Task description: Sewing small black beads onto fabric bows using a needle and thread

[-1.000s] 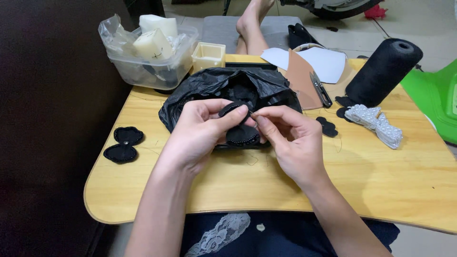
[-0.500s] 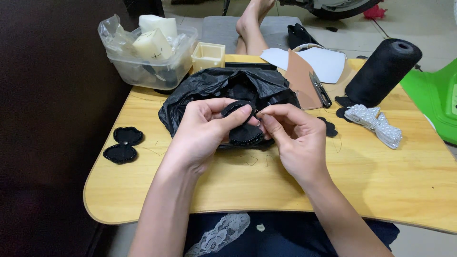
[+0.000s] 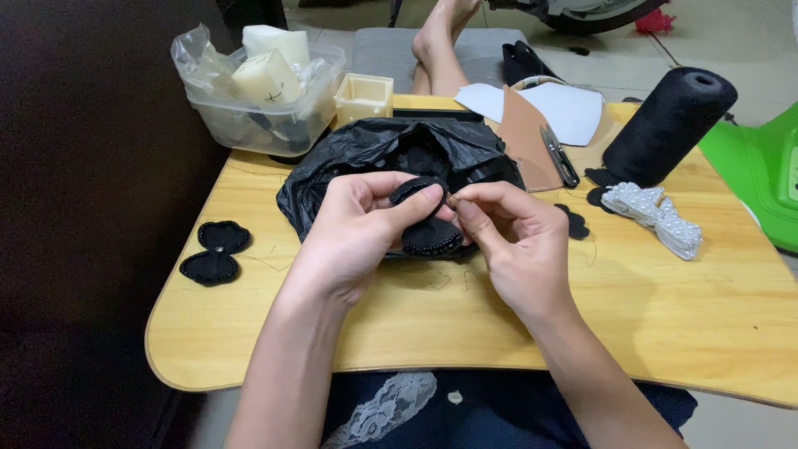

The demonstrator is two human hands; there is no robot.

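Black bead-edged fabric piece (image 3: pixel 428 234) in the grip, black plastic bag (image 3: pixel 349 158) behind, yellow wooden table (image 3: pixel 665 316) beneath, white pearl bow (image 3: pixel 652 214) right

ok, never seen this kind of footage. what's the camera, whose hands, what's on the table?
There is no machine here: a person works with two bare hands, and the single camera sits on their head, looking down. The left hand pinches a small black fabric piece edged with tiny beads; the right hand meets it at the top edge with pinched fingertips. Whether it holds a needle is too small to tell. Behind them on the wooden lap table lies a black plastic bag. Around it: a clear plastic tub, a big black thread spool, small snips, a white beaded bow, and a similar black fabric piece at the left.
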